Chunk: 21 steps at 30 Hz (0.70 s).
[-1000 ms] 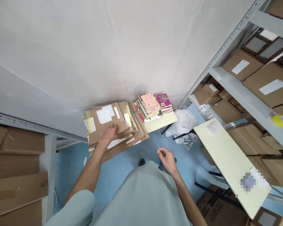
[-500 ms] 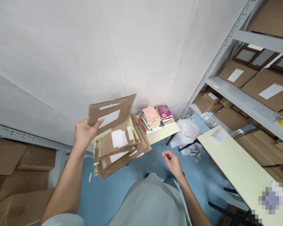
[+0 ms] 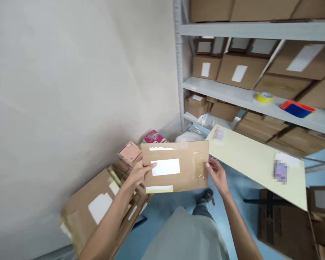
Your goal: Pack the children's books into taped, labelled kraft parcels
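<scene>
A flattened cardboard box [image 3: 189,168] with white paper patches is held up in front of me. My left hand [image 3: 139,172] grips its left edge, the thumb lying on the front face. At the right edge, my right hand [image 3: 216,173] has its thumb on the front and its fingers behind, closed on the same cardboard. To the left, a pile of flattened cardboard boxes [image 3: 81,196] lies below my left forearm. A stack of books [image 3: 130,153] with a pink one on top, and a purple book [image 3: 154,137], show behind the held box.
A pale yellow table [image 3: 249,159] stands to the right with papers and a blurred-out item on it. Behind it, shelving [image 3: 219,92] carries cardboard boxes, a yellow tape roll [image 3: 264,97] and a red-and-blue object [image 3: 298,109]. A large box [image 3: 288,224] is under the table.
The flattened box has left the pile in my left hand and moved right. My right hand has come up and taken its right edge. My view has turned right, toward the shelving.
</scene>
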### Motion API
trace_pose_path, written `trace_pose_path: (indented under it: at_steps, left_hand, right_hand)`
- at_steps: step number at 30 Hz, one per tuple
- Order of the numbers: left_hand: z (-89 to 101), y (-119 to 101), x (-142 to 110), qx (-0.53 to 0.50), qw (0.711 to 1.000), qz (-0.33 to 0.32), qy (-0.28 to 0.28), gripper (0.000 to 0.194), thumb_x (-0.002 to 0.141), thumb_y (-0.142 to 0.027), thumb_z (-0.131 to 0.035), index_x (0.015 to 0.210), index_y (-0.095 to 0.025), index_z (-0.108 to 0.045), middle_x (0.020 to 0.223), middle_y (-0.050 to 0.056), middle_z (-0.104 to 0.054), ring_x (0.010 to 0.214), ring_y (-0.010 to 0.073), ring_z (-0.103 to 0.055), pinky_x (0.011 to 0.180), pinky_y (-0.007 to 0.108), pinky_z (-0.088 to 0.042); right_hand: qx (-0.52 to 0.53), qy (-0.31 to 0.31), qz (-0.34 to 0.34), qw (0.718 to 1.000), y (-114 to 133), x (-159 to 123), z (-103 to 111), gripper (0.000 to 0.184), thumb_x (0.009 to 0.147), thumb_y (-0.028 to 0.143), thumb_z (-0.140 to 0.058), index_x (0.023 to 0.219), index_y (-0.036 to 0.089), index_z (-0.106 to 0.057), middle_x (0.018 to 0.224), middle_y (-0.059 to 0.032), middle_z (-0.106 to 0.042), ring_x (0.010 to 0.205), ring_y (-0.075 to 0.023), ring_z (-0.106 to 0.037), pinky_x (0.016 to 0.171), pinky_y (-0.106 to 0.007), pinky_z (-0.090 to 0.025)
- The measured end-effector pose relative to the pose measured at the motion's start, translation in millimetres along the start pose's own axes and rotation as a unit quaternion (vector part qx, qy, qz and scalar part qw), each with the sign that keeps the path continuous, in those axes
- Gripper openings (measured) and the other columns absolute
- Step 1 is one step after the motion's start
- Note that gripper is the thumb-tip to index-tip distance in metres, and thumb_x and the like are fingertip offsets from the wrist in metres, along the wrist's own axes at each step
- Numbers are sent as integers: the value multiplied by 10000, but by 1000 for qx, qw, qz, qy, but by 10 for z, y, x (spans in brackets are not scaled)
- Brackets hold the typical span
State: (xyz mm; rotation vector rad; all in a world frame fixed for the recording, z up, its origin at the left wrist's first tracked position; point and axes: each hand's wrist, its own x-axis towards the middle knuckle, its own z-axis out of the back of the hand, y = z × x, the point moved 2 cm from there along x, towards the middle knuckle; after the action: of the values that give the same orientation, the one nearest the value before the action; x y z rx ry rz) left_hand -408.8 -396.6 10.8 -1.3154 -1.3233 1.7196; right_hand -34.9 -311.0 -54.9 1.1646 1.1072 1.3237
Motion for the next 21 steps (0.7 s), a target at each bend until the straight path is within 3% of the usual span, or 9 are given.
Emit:
trace_pose_path:
  at_steps: [2,6,10,17,21]
  left_hand:
    - [-552,9,290,10,998,11,66,717,474,-625,-1019,964,-144,-810,970,156,-845,915,354,-813,834,456,-668]
    - [-1605,13,768,43,982,33,180,730,514,-652,-996,1009,-145,-819,1021,166,-848,932,357,-816,855,454,-657]
    - [-2507,11,1114,81,960,59,263,703,560,-623,-993,1038,-138,-822,1043,164,-849,976,365,-817,920,472,-646]
    - [-3837,79,1551,134,936,48,323,693,596,-572,-984,1117,-149,-808,1107,151,-847,1116,388,-791,1023,487,-611]
    - [-4395,149,1744,162,931,-12,328,683,636,-533,-964,1174,-157,-772,1216,163,-823,1200,392,-759,1069,504,-589]
  right_hand:
    - [11,-24,-13,1000,-50,119,367,613,883,668,-768,1276,199,-737,1249,-164,-801,1099,-321,-767,946,-464,-634]
    - [19,-73,-55,996,-227,273,1122,532,872,672,-784,1119,201,-759,1134,-138,-829,969,-303,-774,844,-417,-642]
    - [53,-117,-86,988,-491,331,1800,543,836,690,-816,1080,209,-752,1096,-126,-833,997,-317,-782,886,-437,-636]
    - [-5,-224,-111,968,-847,465,2665,611,836,768,-771,1052,198,-740,1056,-132,-820,963,-305,-765,904,-451,-638]
    - [-61,-239,-128,961,-985,637,3016,627,866,790,-711,1051,191,-734,1070,-144,-803,1024,-322,-747,962,-496,-625]
